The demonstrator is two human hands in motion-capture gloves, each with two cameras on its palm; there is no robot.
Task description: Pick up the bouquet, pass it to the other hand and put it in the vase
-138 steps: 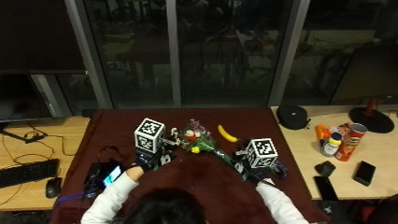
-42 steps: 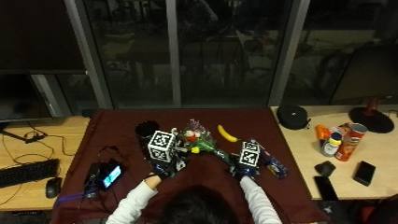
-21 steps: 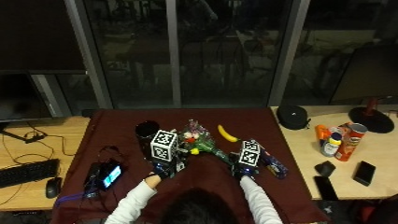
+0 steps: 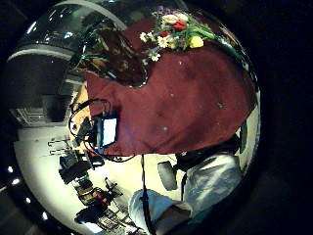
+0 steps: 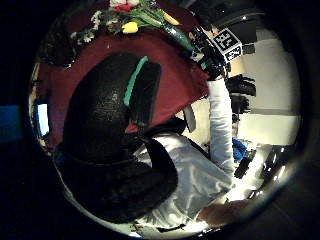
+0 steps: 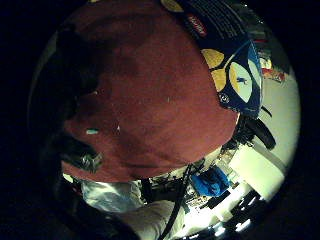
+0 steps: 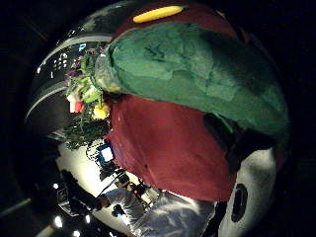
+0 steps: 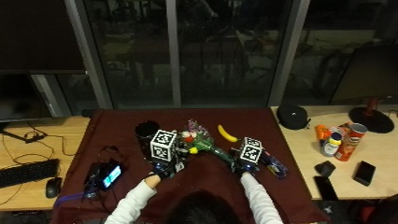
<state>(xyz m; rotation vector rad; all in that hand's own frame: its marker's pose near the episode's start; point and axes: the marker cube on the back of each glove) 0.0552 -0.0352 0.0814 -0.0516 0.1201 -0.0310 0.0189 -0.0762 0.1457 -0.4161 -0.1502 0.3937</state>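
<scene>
The bouquet [image 8: 199,141] lies on the dark red tablecloth [image 8: 118,135], its flower heads towards the dark vase [image 8: 147,131] at the back left. My right hand [image 8: 247,161] grips the end of its green wrapped stem [image 8: 223,154]; that wrap [image 7: 197,74] fills the right thumb side palm view, with the flowers [image 7: 86,94] beyond. My left hand [image 8: 165,161] hovers over the cloth just left of the flowers, fingers loosely curled and holding nothing. From the left palm, the bouquet [image 4: 176,29] and vase [image 4: 115,56] lie ahead.
A banana [image 8: 227,134] lies behind the bouquet. A blue snack bag [image 8: 273,165] sits right of my right hand. A lit phone with cables [image 8: 107,173] lies at the cloth's left edge. Cans and bottles [image 8: 339,142] stand on the wooden table at right.
Since 3.3 s ago both hands have come inward to the bouquet, the right one reaching its stem. Over the last second the hands have hardly moved.
</scene>
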